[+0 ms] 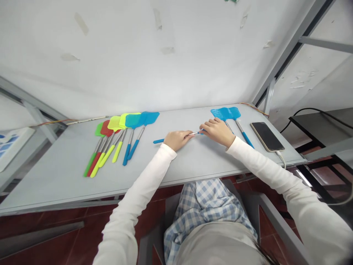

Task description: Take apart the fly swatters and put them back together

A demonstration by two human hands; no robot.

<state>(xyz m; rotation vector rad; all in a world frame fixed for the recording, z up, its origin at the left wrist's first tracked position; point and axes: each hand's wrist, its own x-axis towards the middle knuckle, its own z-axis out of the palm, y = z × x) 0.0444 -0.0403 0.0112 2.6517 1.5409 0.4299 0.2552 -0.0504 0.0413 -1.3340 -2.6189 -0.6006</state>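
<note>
Level across the middle of the table lies a blue-handled fly swatter [158, 141] with a thin metal shaft. My left hand [178, 140] is closed around it where the handle meets the shaft. On the shaft's other end my right hand [218, 131] is closed, its fingers hiding most of the swatter's head. Just beyond the right hand rest blue fly swatters [245, 138], their heads toward the wall. Left of my hands, a fanned row holds several more: green [91, 162], red [95, 162], yellow [117, 151] and blue [134, 148].
A phone [266, 136] with a white charging cable [281, 159] lies at the table's right end. The grey table [63, 176] backs onto a white wall [124, 55]. Metal frame bars [268, 95] rise at both sides, and a dark stand [325, 123] is at the far right.
</note>
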